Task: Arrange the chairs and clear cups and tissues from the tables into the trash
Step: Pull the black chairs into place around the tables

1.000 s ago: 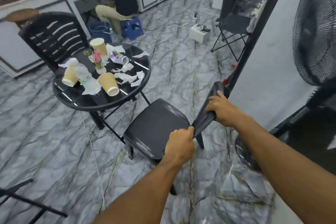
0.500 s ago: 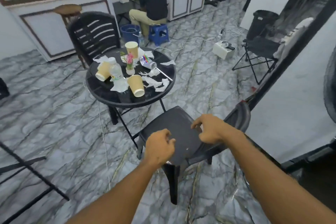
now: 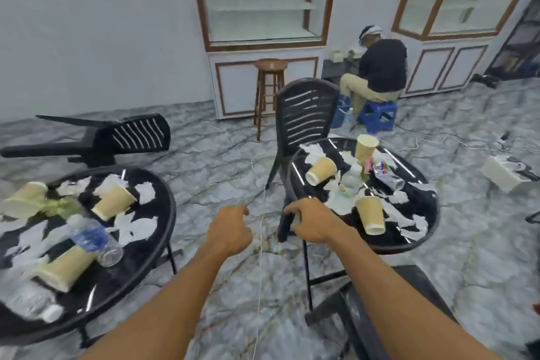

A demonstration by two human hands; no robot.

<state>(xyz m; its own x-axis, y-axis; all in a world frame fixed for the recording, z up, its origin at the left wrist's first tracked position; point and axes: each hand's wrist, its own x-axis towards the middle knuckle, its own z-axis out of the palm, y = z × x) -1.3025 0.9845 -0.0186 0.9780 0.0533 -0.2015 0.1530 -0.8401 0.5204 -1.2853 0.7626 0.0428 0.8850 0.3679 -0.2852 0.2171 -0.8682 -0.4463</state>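
Chairs: we see three black ones. The upright chair [image 3: 304,114] is just behind the right table [image 3: 409,247]. The tipped chair [image 3: 137,137] lies on its side on the floor beyond the left table [image 3: 174,213]. The near chair [image 3: 429,276] is blurred, bottom right by the right forearm.
Cups, right table: standing cup [image 3: 366,146], fallen cup [image 3: 320,169], mouth-down cup [image 3: 371,215].
Cups, left table: middle cup [image 3: 112,202], front cup [image 3: 62,267] and far-left cup [image 3: 22,199], all lying over.
Tissues: torn white tissues [image 3: 394,213] are strewn among the cups on the right table, and more tissue scraps [image 3: 134,228] on the left.
Left grip [image 3: 230,231]: fingers curled in, nothing in it, over the floor between the tables.
Right grip [image 3: 312,222]: fingers curled at the right table's near-left rim with a dark piece beside them. It is blurred, so we cannot tell if it grasps anything.
Bottles: a blue-label bottle [image 3: 93,238] lies on the left table.
Around: wooden stool [image 3: 270,90], seated person [image 3: 377,73], glass cabinets [image 3: 263,0].
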